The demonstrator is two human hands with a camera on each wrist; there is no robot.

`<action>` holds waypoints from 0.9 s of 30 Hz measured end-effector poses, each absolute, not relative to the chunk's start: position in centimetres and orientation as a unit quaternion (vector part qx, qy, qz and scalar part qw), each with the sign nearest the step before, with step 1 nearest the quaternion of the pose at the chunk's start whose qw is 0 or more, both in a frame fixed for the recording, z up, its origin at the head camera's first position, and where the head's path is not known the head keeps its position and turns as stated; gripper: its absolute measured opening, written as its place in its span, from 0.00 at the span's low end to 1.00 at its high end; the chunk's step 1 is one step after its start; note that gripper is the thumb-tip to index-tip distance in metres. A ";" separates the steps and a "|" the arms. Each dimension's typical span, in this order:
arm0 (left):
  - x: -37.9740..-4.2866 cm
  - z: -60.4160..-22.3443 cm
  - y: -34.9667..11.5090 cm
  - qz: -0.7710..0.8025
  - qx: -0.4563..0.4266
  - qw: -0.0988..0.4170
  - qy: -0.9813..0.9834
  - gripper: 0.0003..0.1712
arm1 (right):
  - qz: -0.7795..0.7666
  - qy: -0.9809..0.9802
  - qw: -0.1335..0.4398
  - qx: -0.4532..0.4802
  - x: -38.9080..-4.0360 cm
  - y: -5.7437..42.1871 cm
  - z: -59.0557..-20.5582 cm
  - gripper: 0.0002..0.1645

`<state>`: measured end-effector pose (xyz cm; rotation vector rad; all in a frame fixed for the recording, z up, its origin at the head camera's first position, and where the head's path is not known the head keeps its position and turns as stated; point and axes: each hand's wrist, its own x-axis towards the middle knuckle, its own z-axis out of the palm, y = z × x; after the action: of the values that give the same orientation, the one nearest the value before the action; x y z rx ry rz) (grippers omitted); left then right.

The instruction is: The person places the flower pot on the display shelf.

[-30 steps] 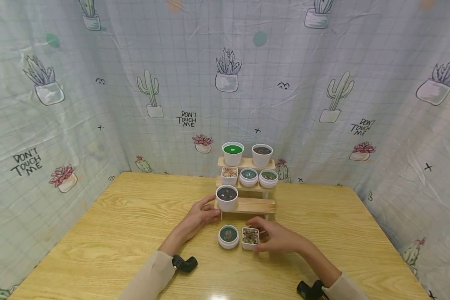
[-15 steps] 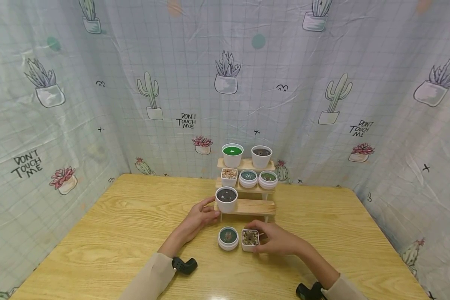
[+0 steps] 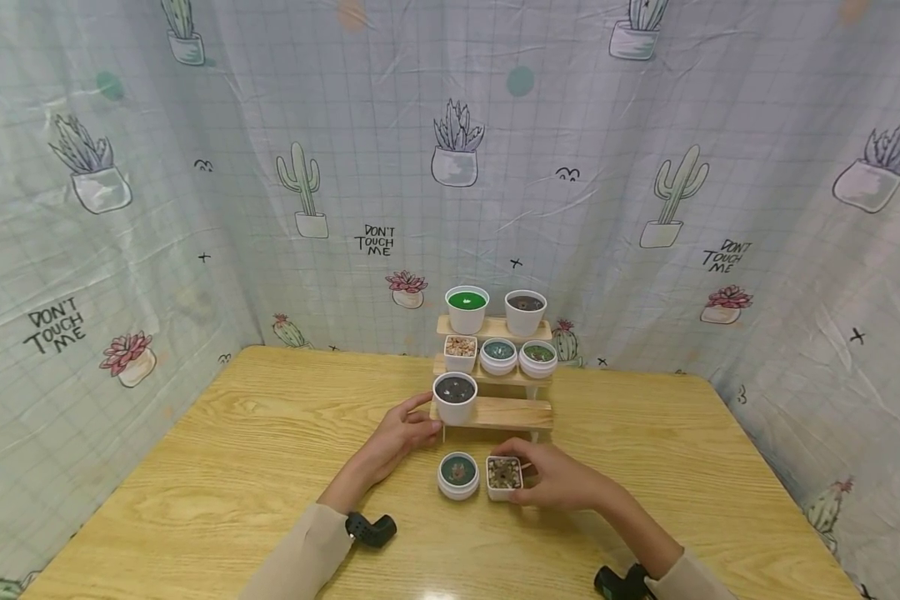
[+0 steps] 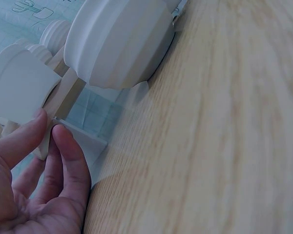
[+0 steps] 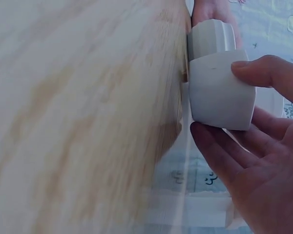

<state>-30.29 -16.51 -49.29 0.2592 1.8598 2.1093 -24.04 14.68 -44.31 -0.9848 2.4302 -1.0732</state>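
Note:
In the head view, my left hand [image 3: 393, 442] is at the left end of a wooden tiered stand's lowest shelf [image 3: 513, 412]. The left wrist view shows thumb and fingers pinching that shelf's end [image 4: 63, 100]. A round white pot [image 3: 455, 400] with dark fill sits on the shelf just beside them. My right hand [image 3: 558, 477] grips a small square white pot [image 3: 504, 477] filled with pebbles, in front of the stand. Its thumb presses one side of the pot [image 5: 219, 92] and the fingers lie on the opposite side. Left of it stands a ribbed round white pot [image 3: 458, 477] with dark green fill.
On the middle shelf stand a square pot [image 3: 461, 353] and two low round pots, one blue-filled [image 3: 498, 357], one green-filled [image 3: 538, 358]. A bright green-filled pot [image 3: 467, 310] and a brown-filled pot [image 3: 526, 312] occupy the top. A printed curtain [image 3: 360, 167] hangs behind the wooden table [image 3: 270, 467].
The right hand's fingers have drawn in slightly around the square pot. The left hand stays at the shelf end, and the other pots stand where they were.

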 end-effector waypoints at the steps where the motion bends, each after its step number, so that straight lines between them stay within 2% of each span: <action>1: -30.3 -49.3 -16.5 0.737 0.090 0.158 0.651 0.42 | -0.372 0.849 0.151 -0.343 -24.1 14.7 -44.3 0.33; 12: -30.4 -49.4 -16.3 0.741 0.094 0.154 0.647 0.41 | -0.348 0.867 0.114 -0.336 -24.1 14.7 -43.7 0.33; 27: -30.2 -49.1 -16.4 0.738 0.103 0.160 0.648 0.41 | -0.356 0.860 0.109 -0.348 -25.2 14.8 -41.9 0.33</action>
<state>-30.19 -16.39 -49.07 0.2931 1.8511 2.1078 -25.20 14.81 -41.91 -1.0245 2.5296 -1.0484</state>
